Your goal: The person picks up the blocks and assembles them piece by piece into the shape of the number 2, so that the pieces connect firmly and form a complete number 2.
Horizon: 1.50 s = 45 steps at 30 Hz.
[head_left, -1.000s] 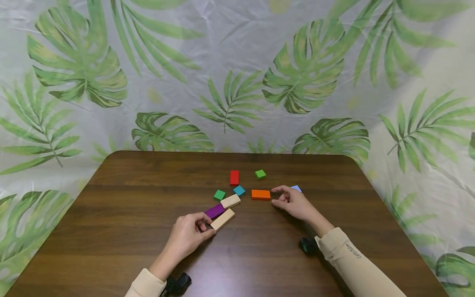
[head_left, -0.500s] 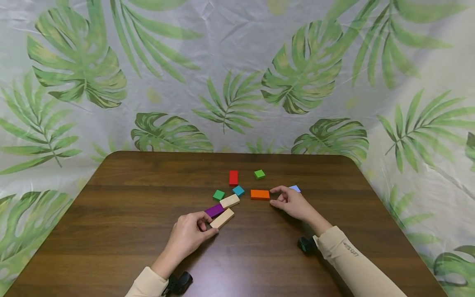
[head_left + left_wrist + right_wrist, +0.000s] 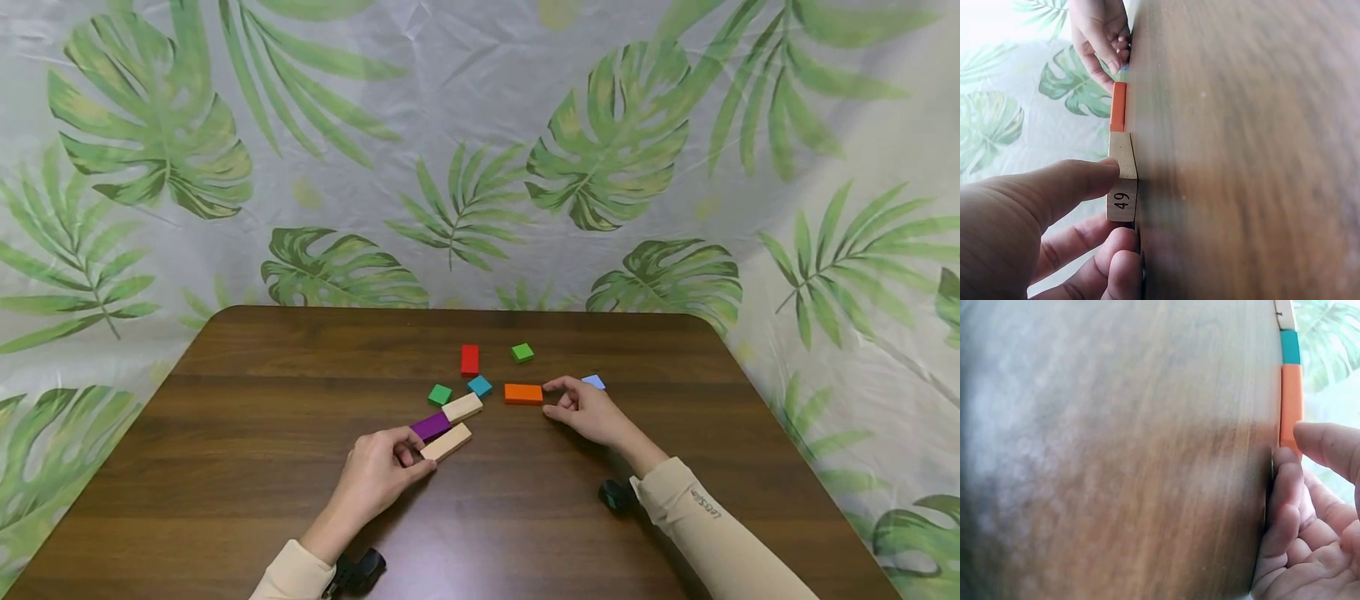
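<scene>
In the head view, my left hand (image 3: 378,477) is at the near end of a plain wooden block (image 3: 447,442), thumb on one side and curled fingers on the other. The left wrist view shows that block's end, marked 49 (image 3: 1121,200), between thumb and forefinger; they appear to pinch it. A purple block (image 3: 431,427) lies beside it, next to my fingertips, with a second plain wooden block (image 3: 462,407) behind. My right hand (image 3: 592,411) rests at the right end of an orange block (image 3: 522,394), thumb and forefinger spread, not gripping it.
Behind the wooden blocks lie a dark green block (image 3: 440,394) and a teal block (image 3: 480,386). Farther back are a red block (image 3: 470,360) and a light green block (image 3: 522,352). A light blue block (image 3: 594,382) is partly hidden behind my right hand. Leaf-patterned cloth hangs beyond the table (image 3: 247,400).
My left thumb slid forward a little along the wooden block, then drew slightly back. The right hand and the blocks stay in place; the head view shifts slightly.
</scene>
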Motion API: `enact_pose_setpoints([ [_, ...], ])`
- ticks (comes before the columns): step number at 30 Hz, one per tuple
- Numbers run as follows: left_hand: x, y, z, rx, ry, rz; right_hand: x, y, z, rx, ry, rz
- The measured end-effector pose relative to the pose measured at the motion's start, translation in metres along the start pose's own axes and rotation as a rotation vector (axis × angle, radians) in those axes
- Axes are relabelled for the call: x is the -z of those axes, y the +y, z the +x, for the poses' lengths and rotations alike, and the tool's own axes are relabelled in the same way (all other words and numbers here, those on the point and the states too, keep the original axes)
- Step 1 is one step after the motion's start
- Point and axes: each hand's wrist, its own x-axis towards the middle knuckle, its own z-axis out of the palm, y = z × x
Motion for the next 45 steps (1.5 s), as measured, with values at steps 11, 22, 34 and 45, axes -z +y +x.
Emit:
enact_pose_setpoints([
  [11, 0.005, 0.001, -0.001, -0.025, -0.013, -0.026, -0.002, -0.005, 0.001, -0.006, 0.013, -0.015],
  [22, 0.005, -0.001, -0.001, -0.028, -0.022, -0.029, -0.002, -0.005, 0.005, -0.033, -0.012, -0.040],
  [34, 0.006, -0.002, -0.002, -0.052, -0.051, -0.069, -0.003, -0.008, 0.008, -0.037, -0.012, -0.074],
  [45, 0.008, -0.006, -0.001, -0.051, -0.091, -0.133, -0.004, -0.006, 0.012, -0.016, -0.021, -0.086],
])
